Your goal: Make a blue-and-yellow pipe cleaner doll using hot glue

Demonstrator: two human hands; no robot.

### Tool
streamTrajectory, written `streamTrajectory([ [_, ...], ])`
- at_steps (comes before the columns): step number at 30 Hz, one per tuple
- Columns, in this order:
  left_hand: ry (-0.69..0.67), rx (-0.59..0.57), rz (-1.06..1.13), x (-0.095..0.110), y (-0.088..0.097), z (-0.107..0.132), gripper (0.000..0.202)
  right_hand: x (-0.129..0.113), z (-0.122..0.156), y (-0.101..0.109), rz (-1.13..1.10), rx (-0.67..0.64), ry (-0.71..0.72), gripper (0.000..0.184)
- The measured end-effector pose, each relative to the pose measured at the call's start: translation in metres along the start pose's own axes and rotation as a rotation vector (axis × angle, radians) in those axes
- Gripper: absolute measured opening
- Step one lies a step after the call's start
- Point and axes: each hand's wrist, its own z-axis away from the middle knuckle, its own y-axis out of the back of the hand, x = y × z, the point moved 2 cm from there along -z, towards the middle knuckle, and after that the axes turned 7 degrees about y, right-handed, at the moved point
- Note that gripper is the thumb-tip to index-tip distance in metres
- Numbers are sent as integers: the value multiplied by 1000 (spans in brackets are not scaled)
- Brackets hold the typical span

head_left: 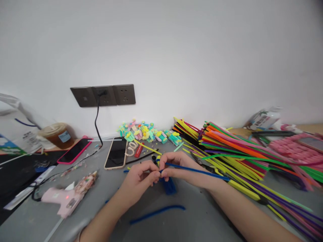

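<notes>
Both of my hands meet near the middle of the grey table. My left hand (137, 178) is closed, its thumb and fingertips pinched together on the blue pipe cleaner piece. Fingers of my right hand (178, 164) pinch the same spot from the other side. A long blue pipe cleaner (196, 170) runs from there to the right across my wrist. Below the fingertips hangs a bundle of short blue pipe cleaner lengths (169, 187). A small yellow and black part (157, 159) shows just above. Another blue pipe cleaner (156, 214) lies loose in front.
A pink glue gun (59, 199) with a lit red light lies left. Two phones (116, 153) (75, 150), a drink cup (59, 135) and a pile of pastel pieces (145, 131) sit behind. Coloured pipe cleaners (227, 141) and a yellow-handled tool (243, 190) lie right.
</notes>
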Motion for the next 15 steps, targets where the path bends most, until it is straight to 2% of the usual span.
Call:
streamTrajectory([
  [4, 35, 17, 147, -2, -3, -2, 38, 1, -1, 2, 86, 61, 111, 23],
  [7, 36, 83, 183, -2, -3, -3, 36, 3, -2, 3, 141, 108, 188, 24],
  [11, 47, 175, 176, 0, -1, -3, 31, 6, -3, 3, 169, 140, 207, 25],
  [15, 64, 200, 167, -2, 2, -3, 28, 6, -2, 3, 203, 152, 214, 24],
])
